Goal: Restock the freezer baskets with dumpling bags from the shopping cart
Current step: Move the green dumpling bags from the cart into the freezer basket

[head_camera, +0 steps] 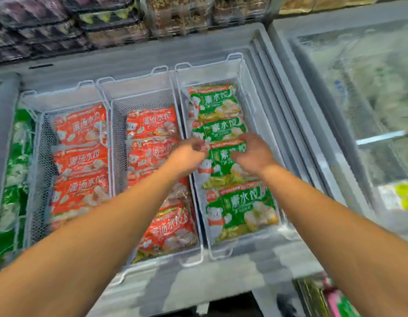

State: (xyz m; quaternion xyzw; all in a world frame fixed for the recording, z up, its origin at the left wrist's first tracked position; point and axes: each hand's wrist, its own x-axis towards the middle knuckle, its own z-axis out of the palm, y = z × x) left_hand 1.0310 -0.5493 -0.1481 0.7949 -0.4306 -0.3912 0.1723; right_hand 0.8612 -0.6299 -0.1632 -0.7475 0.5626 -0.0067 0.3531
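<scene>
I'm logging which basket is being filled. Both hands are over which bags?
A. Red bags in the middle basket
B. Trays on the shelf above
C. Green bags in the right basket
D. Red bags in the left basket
C: the left hand and right hand both rest on a green bag in the right basket.

Green dumpling bags [240, 209] in right basket read "素水饺"; red bags [80, 128] in left & mid baskets read "灌汤水饺". Small print, logos too blurred to read.

Glossy plastic dumpling bags [223, 156]; white coated-wire mesh baskets [120, 133].
</scene>
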